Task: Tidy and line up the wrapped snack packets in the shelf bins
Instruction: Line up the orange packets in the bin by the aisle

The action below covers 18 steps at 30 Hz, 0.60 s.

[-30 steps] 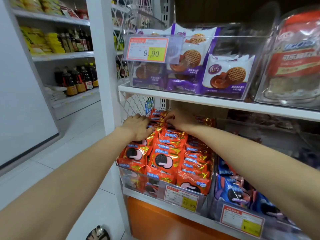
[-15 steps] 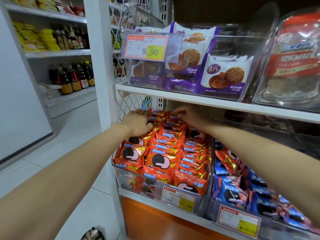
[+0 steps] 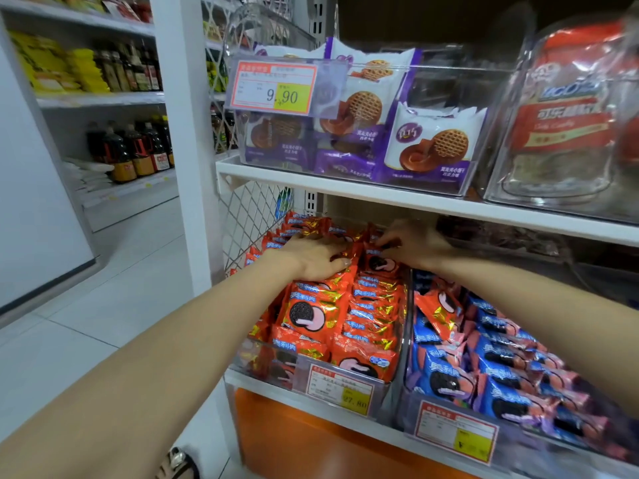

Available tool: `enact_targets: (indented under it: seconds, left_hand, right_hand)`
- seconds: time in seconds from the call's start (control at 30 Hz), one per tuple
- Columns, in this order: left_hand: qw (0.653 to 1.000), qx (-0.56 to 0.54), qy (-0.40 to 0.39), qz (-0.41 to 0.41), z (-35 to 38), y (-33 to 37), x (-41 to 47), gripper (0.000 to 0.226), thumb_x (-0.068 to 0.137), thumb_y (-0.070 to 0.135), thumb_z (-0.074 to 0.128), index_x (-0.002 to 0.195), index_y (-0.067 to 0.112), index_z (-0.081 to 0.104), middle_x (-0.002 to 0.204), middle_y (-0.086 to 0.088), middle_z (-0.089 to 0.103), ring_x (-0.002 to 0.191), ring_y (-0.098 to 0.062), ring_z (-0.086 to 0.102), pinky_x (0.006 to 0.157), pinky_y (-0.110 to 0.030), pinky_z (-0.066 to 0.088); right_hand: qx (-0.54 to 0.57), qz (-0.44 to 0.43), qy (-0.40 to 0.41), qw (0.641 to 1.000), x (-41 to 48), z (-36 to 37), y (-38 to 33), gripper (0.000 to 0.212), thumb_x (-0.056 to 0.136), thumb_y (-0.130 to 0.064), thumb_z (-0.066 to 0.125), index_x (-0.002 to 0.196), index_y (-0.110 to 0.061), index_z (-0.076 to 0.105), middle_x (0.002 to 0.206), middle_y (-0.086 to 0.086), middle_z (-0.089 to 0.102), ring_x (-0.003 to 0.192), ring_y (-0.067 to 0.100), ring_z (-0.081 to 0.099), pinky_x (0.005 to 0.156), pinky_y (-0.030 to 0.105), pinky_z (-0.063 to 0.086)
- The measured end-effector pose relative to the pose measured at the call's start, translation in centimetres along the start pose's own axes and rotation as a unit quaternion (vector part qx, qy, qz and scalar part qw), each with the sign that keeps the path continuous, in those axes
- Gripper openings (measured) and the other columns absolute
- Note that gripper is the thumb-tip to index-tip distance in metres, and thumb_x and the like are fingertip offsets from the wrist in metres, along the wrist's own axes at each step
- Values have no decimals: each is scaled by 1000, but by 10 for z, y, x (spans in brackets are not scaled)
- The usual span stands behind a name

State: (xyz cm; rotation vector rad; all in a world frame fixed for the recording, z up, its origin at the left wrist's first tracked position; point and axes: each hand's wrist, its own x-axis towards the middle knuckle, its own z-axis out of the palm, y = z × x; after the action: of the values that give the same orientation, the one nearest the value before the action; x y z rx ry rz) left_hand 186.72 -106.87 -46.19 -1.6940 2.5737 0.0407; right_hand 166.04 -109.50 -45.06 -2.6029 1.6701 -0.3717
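We straighten the orange packets [image 3: 313,314].
Left hand [image 3: 311,259] pressed flat, right hand [image 3: 413,243] curled (pinch unclear); we should push evenly on rows beneath the fingers.

The left hand [image 3: 311,259] hides orange packets [image 3: 307,316] beneath it; blue packets [image 3: 484,369] run off the right edge; price tag [image 3: 340,388] print blurs.

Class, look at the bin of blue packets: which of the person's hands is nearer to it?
Right. The right hand touches the orange packets at the back, just beside the bin of blue packets; the left hand rests further left on those packets.
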Motion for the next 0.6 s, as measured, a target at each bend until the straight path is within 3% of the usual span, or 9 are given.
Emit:
enact_targets:
  seconds: [0.13,0.3,0.43,0.6]
  left_hand:
    - [1000,16,-9,-7,-1,2,2,54,98,53,19,148,33,19,158,3,15,142,-26,22,113,-43,20]
    - [999,33,20,2,-9,8,7,52,99,49,17,149,32,17,159,4,7,145,-23,6,116,-43,3]
    - [1000,24,16,-2,-3,6,17,57,99,49,16,150,25,15,159,0,8,146,-19,4,116,-40,-2]
    - [1000,0,-6,-26,0,4,25,60,98,53,13,150,24,14,158,-3,11,145,-23,10,116,-45,4]
  right_hand:
    - [-19,21,-16,999,1,1,0,38,84,-33,68,120,-21,62,123,2,59,108,17,56,80,25,43]
    - [-47,51,32,997,4,5,4,26,86,-26,66,110,-17,63,116,5,62,105,20,57,79,28,42]
    - [-23,62,28,997,6,10,5,21,85,-24,66,106,-17,64,113,5,62,102,20,57,73,26,39]
    - [-15,55,25,998,3,11,7,21,88,-26,64,106,-18,62,113,4,61,99,19,56,68,26,35]
